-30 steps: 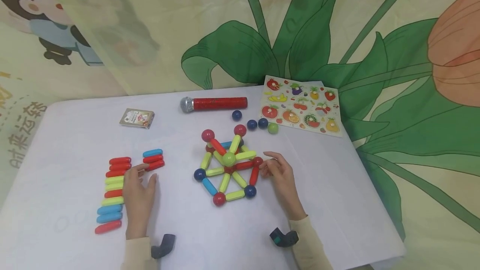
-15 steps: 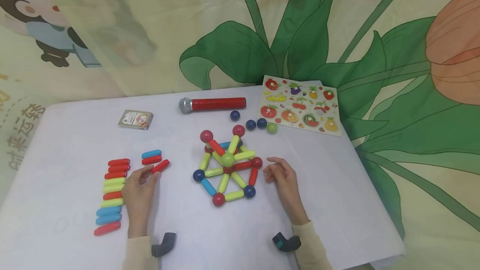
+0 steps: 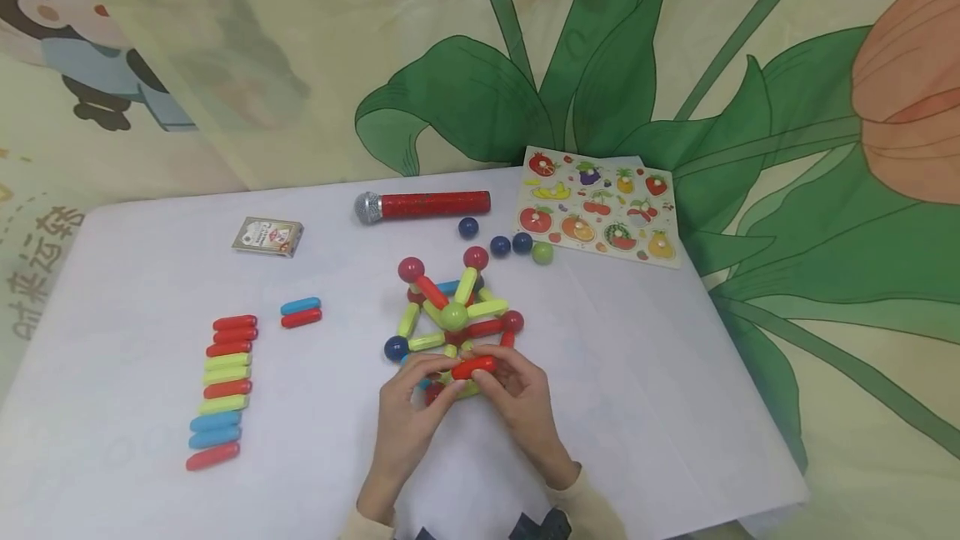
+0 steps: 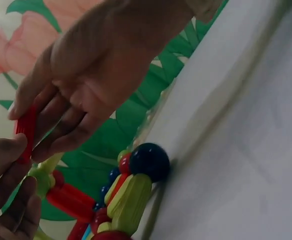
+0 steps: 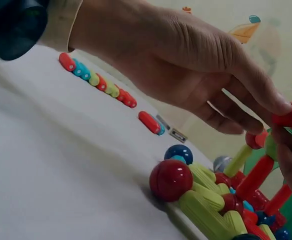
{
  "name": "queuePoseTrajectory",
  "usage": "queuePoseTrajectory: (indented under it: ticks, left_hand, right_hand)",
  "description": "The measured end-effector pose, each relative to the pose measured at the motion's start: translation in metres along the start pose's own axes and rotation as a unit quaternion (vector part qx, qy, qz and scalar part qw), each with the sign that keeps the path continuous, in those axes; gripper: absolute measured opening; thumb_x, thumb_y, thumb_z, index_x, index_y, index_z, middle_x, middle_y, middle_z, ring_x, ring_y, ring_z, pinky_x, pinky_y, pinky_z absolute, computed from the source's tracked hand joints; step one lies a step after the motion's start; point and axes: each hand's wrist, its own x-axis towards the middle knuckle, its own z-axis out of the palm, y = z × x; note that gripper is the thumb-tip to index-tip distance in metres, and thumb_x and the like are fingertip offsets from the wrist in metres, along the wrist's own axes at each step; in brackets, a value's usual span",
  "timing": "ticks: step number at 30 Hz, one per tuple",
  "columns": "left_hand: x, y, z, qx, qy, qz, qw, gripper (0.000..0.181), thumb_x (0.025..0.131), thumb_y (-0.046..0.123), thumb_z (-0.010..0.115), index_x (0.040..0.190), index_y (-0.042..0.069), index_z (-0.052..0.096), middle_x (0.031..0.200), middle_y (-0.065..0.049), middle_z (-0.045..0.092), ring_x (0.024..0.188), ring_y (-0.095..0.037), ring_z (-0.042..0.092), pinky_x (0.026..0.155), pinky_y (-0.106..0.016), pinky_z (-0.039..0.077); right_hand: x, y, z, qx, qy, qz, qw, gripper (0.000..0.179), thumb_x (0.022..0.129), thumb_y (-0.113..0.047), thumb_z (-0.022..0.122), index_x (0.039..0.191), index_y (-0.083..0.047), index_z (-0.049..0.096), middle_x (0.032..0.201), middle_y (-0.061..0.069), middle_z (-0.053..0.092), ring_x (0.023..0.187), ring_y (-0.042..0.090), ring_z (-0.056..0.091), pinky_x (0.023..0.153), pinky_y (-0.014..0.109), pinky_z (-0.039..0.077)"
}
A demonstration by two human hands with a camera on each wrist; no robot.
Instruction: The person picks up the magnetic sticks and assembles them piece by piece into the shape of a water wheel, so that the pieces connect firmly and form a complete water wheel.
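Head view: red rod [image 3: 474, 367] pinched between two hands

One end of the rod is gripped by the fingers and thumb of the left hand [image 3: 411, 407], the other end by those of the right hand [image 3: 522, 402]. Roughly level, the rod is held over the near side of a rod-and-ball structure [image 3: 453, 317], partly hidden by the hands; whether the two are in contact cannot be told. Red, yellow-green and blue rods are joined in it by red, dark blue and green balls, the green one raised near the middle. Beyond the structure, loose balls [image 3: 522, 242], three dark blue and one green, are scattered near a board [image 3: 558, 207] printed with fruit. To their left, a red microphone [image 3: 435, 204] with a silver head is laid lengthwise. At the left of the white counter [image 3: 660, 398], ten coloured rods [image 3: 227, 374] are lined up in a column, with a blue and red pair [image 3: 302, 318] set just beside its far end. Farther back, a small flat box [image 3: 267, 237] is seen.
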Motion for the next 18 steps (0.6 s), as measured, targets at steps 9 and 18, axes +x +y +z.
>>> queuePoseTrajectory:
  ticks: [9, 18]
  left_hand:
    - [0.005, -0.011, -0.009, 0.044, 0.019, 0.023, 0.9986, 0.022, 0.086, 0.009, 0.072, 0.107, 0.011, 0.066, 0.105, 0.000, 0.068, 0.100, -0.010, 0.061, 0.083, -0.031, 0.051]
    - [0.009, 0.019, -0.014, 0.052, 0.051, 0.023, 0.9970, 0.019, 0.083, -0.008, 0.067, 0.101, -0.003, 0.064, 0.096, -0.016, 0.069, 0.090, -0.018, 0.064, 0.079, -0.030, 0.053]
  right_hand:
    - [0.024, 0.010, -0.041, -0.238, 0.121, -0.046, 0.9625, 0.039, 0.084, 0.002, 0.070, 0.121, -0.001, 0.057, 0.105, 0.010, 0.071, 0.092, 0.017, 0.066, 0.079, 0.022, 0.053]
    - [0.048, 0.036, -0.051, -0.388, 0.020, 0.015, 0.9214, 0.047, 0.088, -0.013, 0.070, 0.131, -0.011, 0.051, 0.104, 0.003, 0.069, 0.096, 0.017, 0.064, 0.084, 0.034, 0.054]
